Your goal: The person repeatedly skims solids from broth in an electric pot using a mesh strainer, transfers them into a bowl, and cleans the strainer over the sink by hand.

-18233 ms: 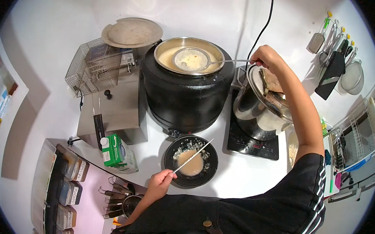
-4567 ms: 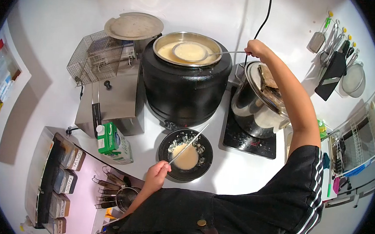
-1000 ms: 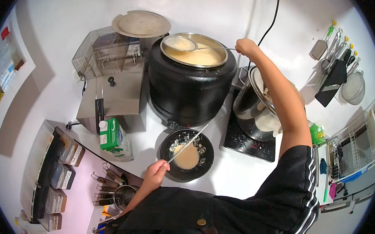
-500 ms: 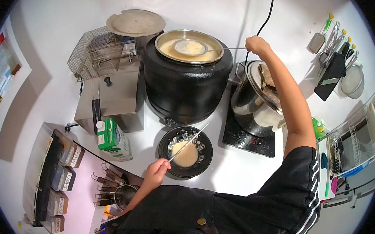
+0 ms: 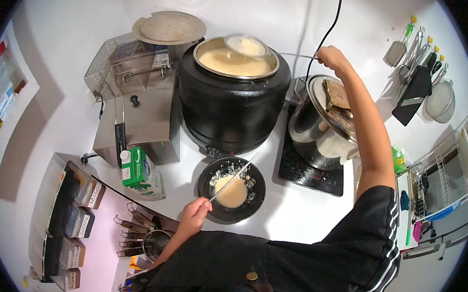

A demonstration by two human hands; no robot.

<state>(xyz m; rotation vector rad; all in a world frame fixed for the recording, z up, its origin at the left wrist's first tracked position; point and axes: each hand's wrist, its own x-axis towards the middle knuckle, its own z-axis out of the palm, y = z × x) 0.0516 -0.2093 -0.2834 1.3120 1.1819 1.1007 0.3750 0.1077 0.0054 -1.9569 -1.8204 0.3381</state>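
My right hand (image 5: 331, 59) is closed around the long thin handle of a fine-mesh skimmer (image 5: 247, 46). Pale bits lie in the skimmer's mesh, which is raised above the broth at the back rim of a black soup warmer (image 5: 228, 113). Cloudy, pale yellow broth (image 5: 231, 64) fills the warmer. Below it, my left hand (image 5: 194, 214) grips slim metal chopsticks (image 5: 234, 177), pressed so close that I cannot tell one from two. They slant over a black bowl (image 5: 205, 201) holding creamy liquid, with white bits stuck along its inner wall.
A green carton (image 5: 142, 172) stands left of the bowl, before a steel fryer (image 5: 138, 120) with a wire basket (image 5: 119, 65). On the right, a lidded steel pot (image 5: 313, 135) sits on an induction cooker (image 5: 310, 176). Utensils (image 5: 418, 72) hang on the right wall.
The skimmer has risen out of the broth and shifted slightly back and right. My right hand moved a little right with it. My left hand and the chopsticks have barely moved.
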